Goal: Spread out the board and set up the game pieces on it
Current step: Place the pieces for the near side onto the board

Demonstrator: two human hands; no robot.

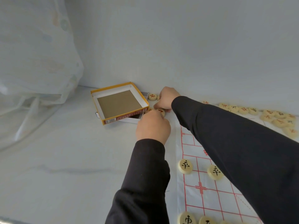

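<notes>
Head view: pale grey-white surface [64, 159] fills the lower frame and meets a plain light wall [178, 38] behind it; a sheer patterned curtain [37, 50] hangs at the left and bunches onto the surface. Board [205, 188], a thin white sheet with a red grid, lies spread flat at the lower right, partly covered by the right sleeve [234, 143]. Open yellow-edged box [119, 102] sits near the wall, left of both hands, empty with a brown base showing; a second white tray pokes out beneath it. Black-marked pieces stand on the grid: two in a row [185, 166] at mid board, more at the bottom edge [186, 219]. A loose cluster of pieces [275, 118], red and black marked, lies at the far right by the board's far edge. One red-marked piece [152, 96] sits off the board between box and right hand. Left hand [152, 128], fingers curled inward, fingertips hidden; whether it grips anything I cannot tell. Right hand [166, 98], fingers bent narrow and pointing down, touching a red-marked piece [161, 111] lying between the two hands beside the box corner; a firm grip cannot be confirmed. Both sleeves dark.
</notes>
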